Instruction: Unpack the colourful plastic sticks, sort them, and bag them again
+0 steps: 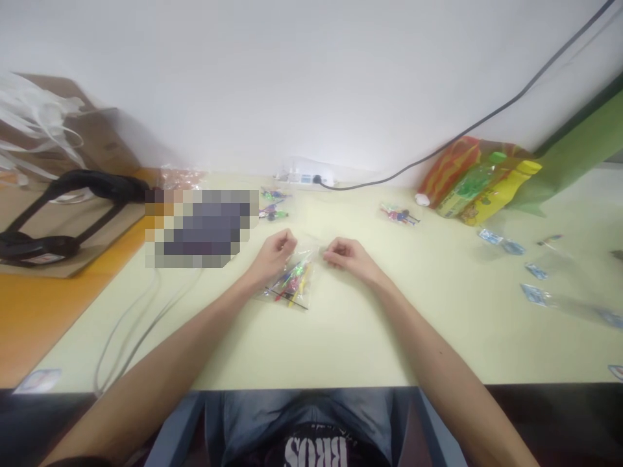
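Observation:
A clear plastic bag [295, 280] with colourful small pieces in green, red, yellow and blue lies on the table in front of me. Its clear upper part reaches up between my hands. My left hand [275, 254] is closed in a pinch at the bag's upper left edge. Opposite it, my right hand [348, 255] pinches the bag's upper right corner between thumb and forefinger. The exact fold of plastic under the fingers is hard to make out.
Similar filled bags lie behind: a pair [274, 212] back left and one [400, 214] back right. Several blue-white packets [534, 294] lie at the right, near a yellow-and-green package [477, 188]. A power strip [304, 175] with a cable sits by the wall. A black frame [97, 188] stands left.

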`<state>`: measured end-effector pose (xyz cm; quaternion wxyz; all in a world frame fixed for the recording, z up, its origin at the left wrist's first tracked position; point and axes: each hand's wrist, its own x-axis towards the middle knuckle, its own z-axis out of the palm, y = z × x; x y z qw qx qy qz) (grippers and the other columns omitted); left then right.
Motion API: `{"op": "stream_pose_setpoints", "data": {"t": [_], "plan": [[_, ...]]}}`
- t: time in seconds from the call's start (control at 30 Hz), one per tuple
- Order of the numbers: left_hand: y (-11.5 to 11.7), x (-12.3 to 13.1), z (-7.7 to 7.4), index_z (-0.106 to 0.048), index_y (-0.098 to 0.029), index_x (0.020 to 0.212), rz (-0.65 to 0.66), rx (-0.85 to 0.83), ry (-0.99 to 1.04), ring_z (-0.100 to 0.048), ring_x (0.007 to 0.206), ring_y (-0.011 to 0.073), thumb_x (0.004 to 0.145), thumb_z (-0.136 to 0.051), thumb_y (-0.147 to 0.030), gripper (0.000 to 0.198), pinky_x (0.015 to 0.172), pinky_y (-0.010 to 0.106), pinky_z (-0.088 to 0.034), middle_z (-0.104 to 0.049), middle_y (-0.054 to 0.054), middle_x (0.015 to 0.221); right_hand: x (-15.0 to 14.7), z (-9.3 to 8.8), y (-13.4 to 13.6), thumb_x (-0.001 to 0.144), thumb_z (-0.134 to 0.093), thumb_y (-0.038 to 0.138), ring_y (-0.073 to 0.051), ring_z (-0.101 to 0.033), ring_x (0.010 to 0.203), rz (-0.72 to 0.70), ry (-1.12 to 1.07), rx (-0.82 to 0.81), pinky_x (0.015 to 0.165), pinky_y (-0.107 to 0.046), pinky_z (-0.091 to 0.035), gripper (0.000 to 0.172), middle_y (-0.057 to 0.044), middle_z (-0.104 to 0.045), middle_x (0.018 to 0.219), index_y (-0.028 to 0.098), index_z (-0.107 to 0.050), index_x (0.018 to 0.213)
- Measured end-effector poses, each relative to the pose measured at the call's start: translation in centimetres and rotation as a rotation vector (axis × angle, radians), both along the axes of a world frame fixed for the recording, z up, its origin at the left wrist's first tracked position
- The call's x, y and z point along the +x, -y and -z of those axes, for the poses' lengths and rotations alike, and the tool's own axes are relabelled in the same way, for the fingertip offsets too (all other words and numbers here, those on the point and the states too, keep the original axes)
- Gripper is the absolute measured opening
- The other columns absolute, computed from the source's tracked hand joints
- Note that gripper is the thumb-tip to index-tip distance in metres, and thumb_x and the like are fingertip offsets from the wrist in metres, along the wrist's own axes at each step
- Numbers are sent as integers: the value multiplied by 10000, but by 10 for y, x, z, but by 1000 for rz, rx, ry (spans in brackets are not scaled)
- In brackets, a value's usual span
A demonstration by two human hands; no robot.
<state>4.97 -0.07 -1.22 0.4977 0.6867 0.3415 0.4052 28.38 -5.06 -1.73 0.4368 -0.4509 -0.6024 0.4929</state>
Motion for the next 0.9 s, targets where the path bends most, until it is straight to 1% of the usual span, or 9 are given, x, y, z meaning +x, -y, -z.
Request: {"op": "stream_pose_setpoints", "data": {"t": [0.13,0.23,0.37,0.43,0.5,0.57,0.67,0.8,0.9], "plan": [[0,1,1,-413,-204,707,3,-14,23,-319,530,102,869,-554,-770,605,492,248,-279,-357,-48,613,-1,2,0,814,-765,520,-122,-559,591,44,-59,26,544,-253,-437,376,21,-614,704,208,-565,876],[0,2,2,-416,-205,704,-6,-21,39,-322,526,101,887,-540,-758,596,489,245,-291,-351,-50,611,-1,4,0,824,-759,502,-128,-587,652,39,-82,48,582,-262,-488,384,6,-630,809,221,-594,1027],[1,3,1,-418,-203,717,-8,-53,91,-354,516,94,919,-547,-707,558,499,234,-322,-374,-55,601,-1,7,0,829,-750,492,-176,-644,887,64,-88,70,723,-311,-574,478,-55,-634,1074,260,-601,1220],[2,4,0,-448,-198,747,-2,-81,119,-437,550,97,938,-550,-675,524,539,231,-380,-449,-41,628,-1,8,0,825,-753,495,-204,-633,1023,72,-93,82,822,-351,-592,475,-74,-609,1196,269,-620,1222],[3,6,-1,-495,-193,812,5,-112,130,-555,642,116,939,-566,-658,487,608,237,-452,-567,-8,720,-2,9,0,816,-763,498,-219,-615,1090,71,-105,88,889,-382,-589,469,-78,-605,1239,265,-636,1203],[5,7,-1,-516,-196,871,0,-143,151,-635,737,146,912,-608,-659,474,665,256,-507,-650,22,828,-3,8,1,805,-777,503,-217,-624,1073,72,-114,83,915,-396,-583,481,-77,-622,1229,260,-638,1196],[5,8,0,-499,-208,884,-11,-178,196,-686,779,174,864,-671,-660,484,695,282,-544,-709,40,886,-3,6,1,792,-792,515,-204,-658,975,77,-133,60,902,-395,-578,508,-72,-666,1159,257,-627,1197],[5,8,2,-495,-206,893,16,-188,191,-723,843,191,887,-677,-608,442,759,301,-553,-757,70,922,-3,3,2,783,-795,535,-194,-670,807,79,-144,38,800,-377,-572,456,-34,-701,894,235,-640,1090],[4,7,1,-488,-200,895,6,-180,168,-724,788,184,900,-684,-557,407,754,307,-547,-756,61,871,-3,3,3,783,-793,530,-188,-661,734,85,-132,37,734,-356,-552,404,-10,-673,777,223,-641,997]]}}
